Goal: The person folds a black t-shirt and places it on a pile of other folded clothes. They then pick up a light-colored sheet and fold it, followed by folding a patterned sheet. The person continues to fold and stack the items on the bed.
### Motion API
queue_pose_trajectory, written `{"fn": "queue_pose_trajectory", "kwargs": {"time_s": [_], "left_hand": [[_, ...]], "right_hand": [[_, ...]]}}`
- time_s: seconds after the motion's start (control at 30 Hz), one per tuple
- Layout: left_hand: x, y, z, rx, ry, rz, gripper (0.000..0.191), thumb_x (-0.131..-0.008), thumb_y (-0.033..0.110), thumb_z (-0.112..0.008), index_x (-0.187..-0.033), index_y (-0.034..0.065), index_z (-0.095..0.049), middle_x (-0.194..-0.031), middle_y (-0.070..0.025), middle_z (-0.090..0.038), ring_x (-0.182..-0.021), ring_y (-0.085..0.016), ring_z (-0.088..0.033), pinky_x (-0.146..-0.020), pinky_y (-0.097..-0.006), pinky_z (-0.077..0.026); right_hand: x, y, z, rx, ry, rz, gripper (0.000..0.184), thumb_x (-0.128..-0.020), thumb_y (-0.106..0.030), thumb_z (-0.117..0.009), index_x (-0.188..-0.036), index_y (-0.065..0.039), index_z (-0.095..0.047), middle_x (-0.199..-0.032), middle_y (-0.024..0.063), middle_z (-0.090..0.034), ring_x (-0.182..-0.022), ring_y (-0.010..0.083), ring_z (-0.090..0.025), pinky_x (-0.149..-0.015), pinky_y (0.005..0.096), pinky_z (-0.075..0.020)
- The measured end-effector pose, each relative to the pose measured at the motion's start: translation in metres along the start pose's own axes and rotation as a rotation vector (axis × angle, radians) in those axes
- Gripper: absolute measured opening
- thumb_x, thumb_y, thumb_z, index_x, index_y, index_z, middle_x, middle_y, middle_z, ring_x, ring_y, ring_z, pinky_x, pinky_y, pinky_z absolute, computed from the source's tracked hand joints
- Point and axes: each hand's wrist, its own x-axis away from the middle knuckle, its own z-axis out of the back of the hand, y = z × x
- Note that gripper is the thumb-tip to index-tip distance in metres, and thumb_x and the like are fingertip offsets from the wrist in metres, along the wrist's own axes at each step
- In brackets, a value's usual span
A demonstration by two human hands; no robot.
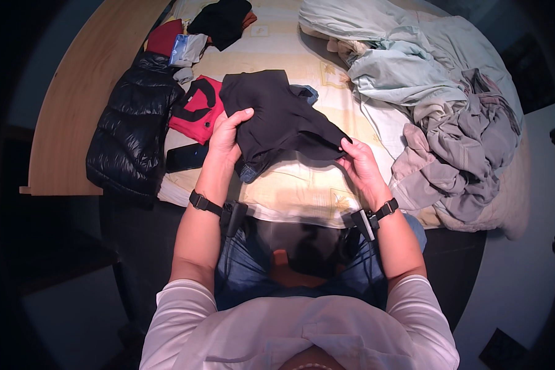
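Note:
A black cloth garment (pixel 277 111) is spread between both hands above the bed. My left hand (pixel 227 134) grips its left edge, thumb lying on top of the cloth. At the garment's lower right corner, my right hand (pixel 358 159) pinches the fabric between thumb and fingers. Blue denim (pixel 249 172) peeks out beneath the black cloth, partly hidden by it. Just left of my left hand lies a folded red garment with a black collar (pixel 192 121), and below that a dark smartphone (pixel 185 158) rests on the sheet.
A black puffer garment (pixel 129 129) lies along the bed's left side beside a wooden board (pixel 69 120). Farther back are a plastic packet (pixel 181 50) and a black cloth (pixel 222 23). Rumpled pale green bedding (pixel 397 74) and greyish-mauve cloth (pixel 467 148) are heaped at the right.

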Motion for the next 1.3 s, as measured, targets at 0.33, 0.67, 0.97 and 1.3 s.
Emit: {"fn": "queue_pose_trajectory", "kwargs": {"time_s": [0.33,0.67,0.97,1.3], "left_hand": [[-0.003,0.011,0.016,-0.037,0.042,-0.042,0.036,-0.085,0.002,-0.064,-0.12,-0.0031,-0.059,-0.112,-0.0158,-0.067,-0.098,-0.027,-0.068,-0.09,-0.0406,-0.057],[-0.001,0.007,0.009,0.018,-0.026,-0.042,0.036,-0.085,0.001,-0.064,-0.121,-0.0033,-0.058,-0.114,-0.0163,-0.066,-0.101,-0.027,-0.068,-0.093,-0.0411,-0.056],[0.004,-0.002,-0.007,0.036,-0.096,-0.024,0.043,-0.084,-0.002,-0.063,-0.126,-0.0048,-0.054,-0.117,-0.0149,-0.065,-0.104,-0.026,-0.066,-0.094,-0.0386,-0.055],[0.0,0.006,0.005,0.049,-0.112,-0.072,0.04,-0.087,0.002,-0.061,-0.126,-0.0044,-0.054,-0.117,-0.0173,-0.065,-0.104,-0.028,-0.067,-0.094,-0.0401,-0.055]], "right_hand": [[0.005,-0.011,-0.008,0.142,0.087,-0.076,0.033,-0.096,-0.033,-0.063,-0.083,-0.003,-0.057,-0.088,0.0119,-0.068,-0.078,0.0215,-0.07,-0.072,0.0299,-0.0586],[0.003,0.004,-0.016,0.307,0.143,-0.029,0.035,-0.088,-0.01,-0.069,-0.117,-0.004,-0.05,-0.098,0.0088,-0.067,-0.081,0.0167,-0.068,-0.075,0.0268,-0.0552],[-0.004,0.027,-0.02,0.543,0.259,0.217,0.04,-0.086,-0.014,-0.075,-0.116,0.002,-0.055,-0.101,0.0068,-0.061,-0.085,0.0099,-0.058,-0.079,0.0237,-0.05],[0.002,0.006,-0.015,0.067,0.065,0.075,0.013,-0.097,-0.016,-0.061,-0.098,-0.003,-0.061,-0.084,0.0033,-0.065,-0.079,0.0116,-0.06,-0.077,0.0263,-0.049]]}}
